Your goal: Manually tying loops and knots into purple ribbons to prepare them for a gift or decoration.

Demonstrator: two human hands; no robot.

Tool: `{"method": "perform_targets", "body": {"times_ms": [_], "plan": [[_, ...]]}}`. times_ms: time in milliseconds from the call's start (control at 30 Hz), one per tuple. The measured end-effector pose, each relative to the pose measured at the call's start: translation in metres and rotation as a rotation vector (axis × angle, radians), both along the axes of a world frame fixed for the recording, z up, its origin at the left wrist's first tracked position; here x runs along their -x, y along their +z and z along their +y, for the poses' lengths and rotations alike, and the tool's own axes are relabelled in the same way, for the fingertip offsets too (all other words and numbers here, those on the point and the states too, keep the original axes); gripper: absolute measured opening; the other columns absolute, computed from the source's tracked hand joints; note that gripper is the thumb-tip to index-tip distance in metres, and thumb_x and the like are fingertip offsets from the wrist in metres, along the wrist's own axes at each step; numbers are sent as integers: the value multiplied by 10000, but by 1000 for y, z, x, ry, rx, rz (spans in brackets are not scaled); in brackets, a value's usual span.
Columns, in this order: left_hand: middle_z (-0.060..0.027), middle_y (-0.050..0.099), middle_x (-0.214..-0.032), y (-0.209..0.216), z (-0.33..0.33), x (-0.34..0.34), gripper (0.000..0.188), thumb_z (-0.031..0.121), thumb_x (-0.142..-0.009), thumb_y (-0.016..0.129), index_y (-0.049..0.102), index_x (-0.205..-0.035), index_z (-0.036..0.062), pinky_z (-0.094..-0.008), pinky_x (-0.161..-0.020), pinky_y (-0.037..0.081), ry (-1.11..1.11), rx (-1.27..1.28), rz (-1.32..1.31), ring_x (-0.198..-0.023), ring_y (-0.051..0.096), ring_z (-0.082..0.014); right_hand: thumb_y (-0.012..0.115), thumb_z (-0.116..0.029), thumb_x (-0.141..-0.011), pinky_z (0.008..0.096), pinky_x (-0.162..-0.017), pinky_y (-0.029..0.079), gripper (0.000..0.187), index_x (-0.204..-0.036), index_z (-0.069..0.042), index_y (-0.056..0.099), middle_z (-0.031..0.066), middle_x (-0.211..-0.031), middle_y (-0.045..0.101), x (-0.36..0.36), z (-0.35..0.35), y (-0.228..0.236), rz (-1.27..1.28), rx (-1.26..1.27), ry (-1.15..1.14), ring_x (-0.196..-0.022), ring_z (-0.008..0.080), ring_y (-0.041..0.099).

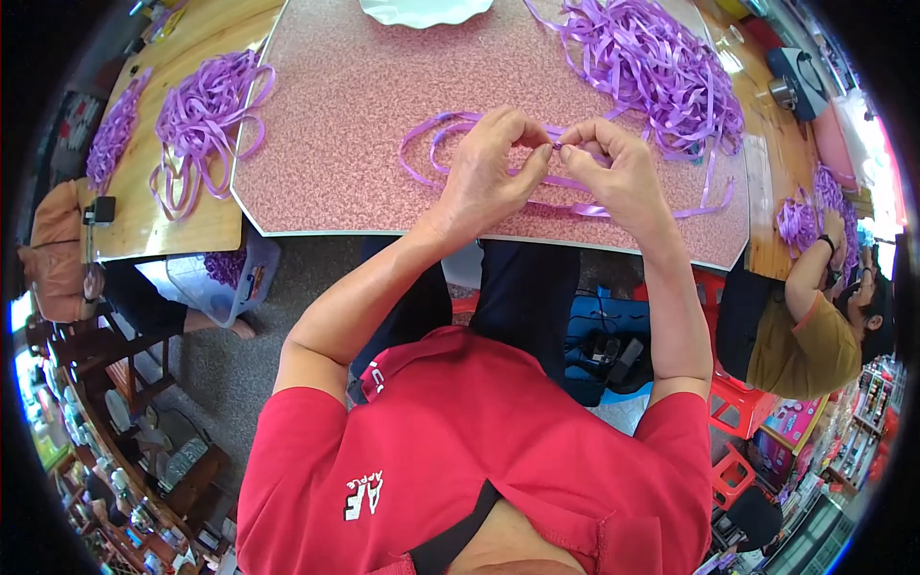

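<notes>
Hands met over the pink table (326, 144), right at its near edge. The left hand (494, 172) was curled, thumb and forefinger pressed together on a purple ribbon (450, 123), and the right hand (618, 172) mirrored it, fingertips pinching the same ribbon just beside the left thumb. Both pinches sat tip to tip, almost touching, with the strip caught between them. From the left hand the ribbon looped away in long ovals, lying flat on the table beyond and to the left of the knuckles. Under the right hand another length ran out to the right and curled back near the table's edge.

Beyond the right hand, a big heap (652, 67) of loose purple ribbon lay piled up, its near strands close to the right fingers. Well to the left of the left hand, a second bundle (201, 115) hung half over the pink top onto the wooden table (182, 225) beside it, and a third clump (113, 134) lay farther left again. A white dish (422, 11) sat at the far edge, well beyond both hands.

Off to the right, another person (815, 326) in an olive shirt worked at ribbons (795, 220) of their own, well apart from the right hand. A clear tub (225, 278) with purple ribbon inside stood on the floor, below and left of the left forearm.
</notes>
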State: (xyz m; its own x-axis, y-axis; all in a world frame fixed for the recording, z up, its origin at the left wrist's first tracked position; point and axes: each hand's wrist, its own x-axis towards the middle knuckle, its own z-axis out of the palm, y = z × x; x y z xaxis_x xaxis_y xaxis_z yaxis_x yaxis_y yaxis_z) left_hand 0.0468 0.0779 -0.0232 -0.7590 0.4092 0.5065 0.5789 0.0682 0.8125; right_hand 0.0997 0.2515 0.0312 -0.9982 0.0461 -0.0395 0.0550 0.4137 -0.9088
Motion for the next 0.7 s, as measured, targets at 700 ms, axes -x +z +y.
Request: {"method": "perform_targets", "body": {"times_ms": [700], "plan": [[-127, 603, -832, 1, 3, -2, 122, 19, -799, 690, 600, -879, 4, -368, -707, 492, 36, -70, 10, -804, 612, -273, 685, -124, -904, 156, -534, 332, 184, -1044, -6, 693, -57, -784, 600, 1, -1, -1, -21, 178, 4, -635, -5, 465]]}}
